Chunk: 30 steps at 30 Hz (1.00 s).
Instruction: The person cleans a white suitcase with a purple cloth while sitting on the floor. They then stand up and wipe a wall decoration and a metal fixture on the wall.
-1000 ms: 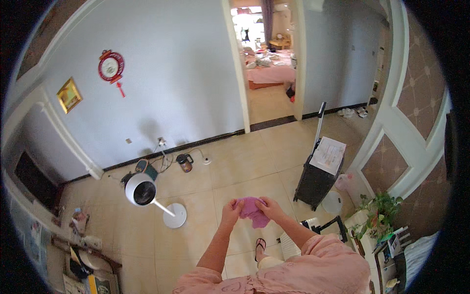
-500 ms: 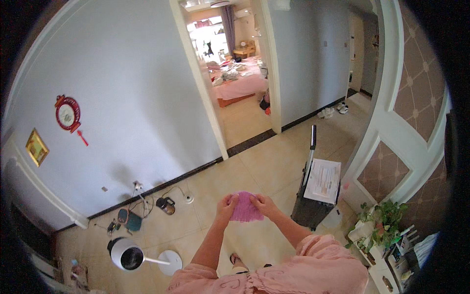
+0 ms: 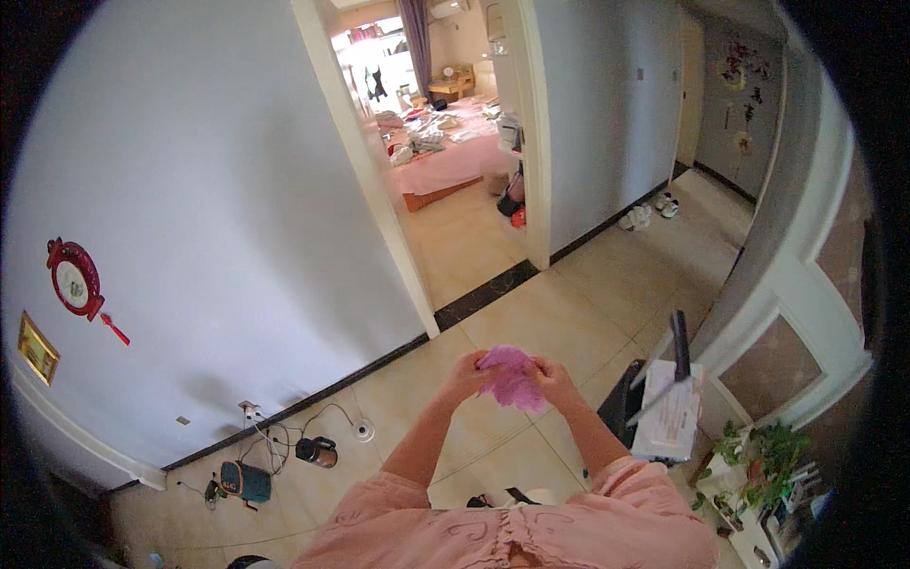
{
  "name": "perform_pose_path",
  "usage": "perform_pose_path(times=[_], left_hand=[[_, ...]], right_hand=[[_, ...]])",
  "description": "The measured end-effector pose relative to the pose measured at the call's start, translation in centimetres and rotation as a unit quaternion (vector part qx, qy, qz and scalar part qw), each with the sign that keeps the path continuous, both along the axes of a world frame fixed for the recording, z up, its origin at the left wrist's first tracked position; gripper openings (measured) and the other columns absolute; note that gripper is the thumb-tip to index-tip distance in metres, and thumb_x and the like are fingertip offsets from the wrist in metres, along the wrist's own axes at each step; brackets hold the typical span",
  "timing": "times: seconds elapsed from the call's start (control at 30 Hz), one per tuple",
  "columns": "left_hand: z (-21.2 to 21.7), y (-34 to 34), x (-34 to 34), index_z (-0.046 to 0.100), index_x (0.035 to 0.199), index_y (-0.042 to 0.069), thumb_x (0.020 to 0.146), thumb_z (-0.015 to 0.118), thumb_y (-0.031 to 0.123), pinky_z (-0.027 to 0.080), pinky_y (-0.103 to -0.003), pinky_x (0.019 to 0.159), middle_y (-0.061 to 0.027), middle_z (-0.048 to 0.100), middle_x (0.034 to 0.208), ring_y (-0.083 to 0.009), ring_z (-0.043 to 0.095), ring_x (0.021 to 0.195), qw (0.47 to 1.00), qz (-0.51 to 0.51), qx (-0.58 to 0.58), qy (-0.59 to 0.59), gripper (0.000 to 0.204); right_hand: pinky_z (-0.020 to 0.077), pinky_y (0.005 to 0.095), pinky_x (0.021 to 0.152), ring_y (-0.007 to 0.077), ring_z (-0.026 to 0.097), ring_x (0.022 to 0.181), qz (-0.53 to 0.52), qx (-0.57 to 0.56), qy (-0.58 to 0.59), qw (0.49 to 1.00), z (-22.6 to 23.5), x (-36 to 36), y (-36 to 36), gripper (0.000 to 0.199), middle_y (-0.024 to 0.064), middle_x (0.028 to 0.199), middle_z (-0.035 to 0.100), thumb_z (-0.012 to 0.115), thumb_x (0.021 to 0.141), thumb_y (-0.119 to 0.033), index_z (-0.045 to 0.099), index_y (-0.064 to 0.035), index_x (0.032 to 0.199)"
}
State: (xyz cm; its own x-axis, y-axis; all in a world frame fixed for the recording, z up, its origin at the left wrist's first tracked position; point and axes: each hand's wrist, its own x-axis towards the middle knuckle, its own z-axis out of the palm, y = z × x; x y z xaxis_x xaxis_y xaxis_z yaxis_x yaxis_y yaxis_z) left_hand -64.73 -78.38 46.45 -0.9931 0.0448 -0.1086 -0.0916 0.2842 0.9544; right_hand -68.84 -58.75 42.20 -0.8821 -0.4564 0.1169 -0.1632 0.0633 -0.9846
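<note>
A pinkish-purple cloth (image 3: 513,377) hangs in front of me, bunched between both hands. My left hand (image 3: 468,374) grips its left side, fingers curled into the fabric. On the other side my right hand (image 3: 552,378) pinches the cloth's right edge. The cloth looks crumpled, and its lower part droops between the hands. Both forearms reach forward from pink sleeves.
An open doorway ahead leads to a bedroom with a cluttered pink bed (image 3: 445,163). At right stands a dark wheeled case (image 3: 621,403) with a raised handle, beside a plant (image 3: 773,465). An electric kettle (image 3: 317,452), cables and a green box-shaped thing (image 3: 245,482) lie along the left wall.
The cloth has gone from spread fairly flat to crumpled, still in both hands. My view has moved forward toward the doorway; the white fan has mostly slipped out at the lower left.
</note>
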Motion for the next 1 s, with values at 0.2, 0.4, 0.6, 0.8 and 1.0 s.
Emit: perform_pose_path(times=[0.2,0.4,0.6,0.8,1.0], left_hand=[[-5.6,-1.4,-13.8,0.059,0.107,0.000,0.085,0.065,0.014,0.048,-0.026,0.062,-0.0028,0.061,0.087,-0.0078,0.056,0.077,0.983,-0.026,0.155,0.093,0.027],[-2.6,-2.2,-26.2,0.059,0.101,-0.001,0.087,0.064,0.018,0.047,-0.025,0.059,0.0007,0.059,0.080,-0.0062,0.054,0.071,0.996,0.009,0.057,0.065,0.024],[-0.4,-6.7,-37.6,0.058,0.098,0.001,0.090,0.060,0.018,0.046,-0.023,0.065,0.0028,0.059,0.081,-0.0061,0.053,0.074,0.980,0.107,0.095,0.139,0.018],[-1.7,-12.8,-46.7,0.059,0.093,0.003,0.093,0.055,0.019,0.045,-0.024,0.065,0.0023,0.057,0.077,-0.0053,0.051,0.074,0.966,0.182,0.074,0.170,0.017],[0.5,-17.3,-55.9,0.060,0.086,-0.001,0.092,0.056,0.022,0.038,-0.026,0.036,0.0004,0.052,0.055,-0.0088,0.047,0.041,0.965,0.218,0.040,0.141,0.024]], right_hand=[[0.0455,0.0241,0.069,0.0084,0.055,0.076,-0.006,-0.049,-0.074,0.996,-1.6,-11.4,-0.7,0.034,0.0001,0.085,0.062,0.060,0.090,-0.033,0.064,-0.0003,0.099],[0.0452,0.0232,0.067,0.0078,0.054,0.073,-0.012,-0.036,-0.093,0.995,-0.1,-25.0,-1.9,0.033,-0.0015,0.082,0.060,0.065,0.086,-0.034,0.063,-0.0023,0.094],[0.0460,0.0247,0.068,0.0082,0.053,0.076,0.058,-0.037,-0.055,0.996,3.0,-38.6,-6.6,0.038,-0.0008,0.083,0.058,0.071,0.080,-0.034,0.059,-0.0028,0.098],[0.0445,0.0234,0.067,0.0075,0.051,0.074,0.084,-0.068,0.020,0.994,-0.2,-50.0,-15.2,0.034,-0.0009,0.082,0.056,0.072,0.080,-0.028,0.056,-0.0014,0.095],[0.0366,0.0247,0.054,0.0074,0.041,0.060,0.063,-0.004,0.069,0.996,1.7,-61.0,-20.0,0.023,-0.0027,0.063,0.046,0.060,0.089,-0.022,0.057,-0.0015,0.079]])
